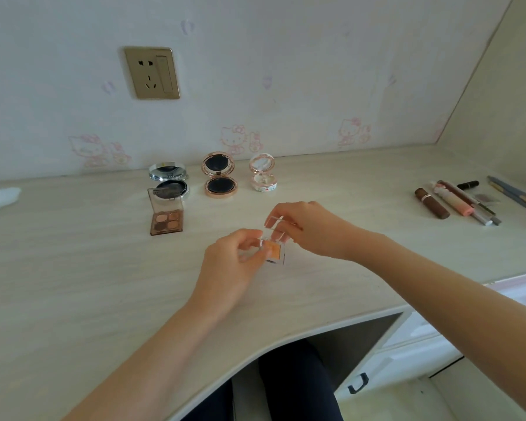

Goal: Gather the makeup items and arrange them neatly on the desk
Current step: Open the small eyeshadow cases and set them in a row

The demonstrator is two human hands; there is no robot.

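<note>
The pale wood-grain desk (73, 268) stood under cartoon-cat wallpaper; no writing was legible. Near its front edge, the left hand (228, 265) pinched a clear orange eyeshadow case (274, 252) while the right hand (310, 229) gripped its lid. 3 open compacts (220, 174) lined the back edge.

**Counter tally**

Three round compacts stand open beyond the grips: one silver compact (168, 181), one rose-gold compact (220, 175), one small pink-and-white compact (263, 175); one four-pan eyeshadow palette (165, 214) to the far left of the grips; one clear single-pan case (273, 248) between the two grips, left grip (231, 262) and right grip (307, 229); about six stick-shaped items (456, 202) well to the right, exact number unclear; one wall socket (152, 73).
</note>
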